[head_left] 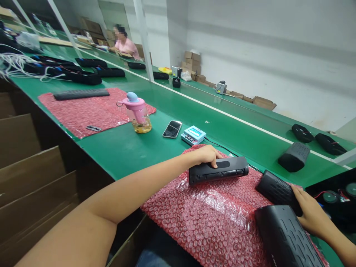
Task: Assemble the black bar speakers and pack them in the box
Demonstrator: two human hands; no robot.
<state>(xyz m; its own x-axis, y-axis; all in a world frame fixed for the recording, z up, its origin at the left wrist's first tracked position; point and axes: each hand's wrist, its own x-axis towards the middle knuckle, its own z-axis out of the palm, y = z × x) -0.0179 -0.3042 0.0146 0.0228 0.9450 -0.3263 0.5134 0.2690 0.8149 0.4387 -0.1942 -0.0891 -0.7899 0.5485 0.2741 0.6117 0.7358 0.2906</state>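
The left hand (209, 155) clutched a black housing (222, 171) from above, near the far edge of the bubble wrap (222, 217); the right hand (310, 209) gripped a patterned shell (278, 189), a larger cover (289, 235) crowding it! Open bubble wrap stretched between, reaching the near edge of the green bench (124, 154).

Housings (219, 171) over bubble wrap (200, 218), device (194, 135) behind

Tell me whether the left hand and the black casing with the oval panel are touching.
Touching: the head view shows the left hand on the black casing, a fingertip against its oval panel.
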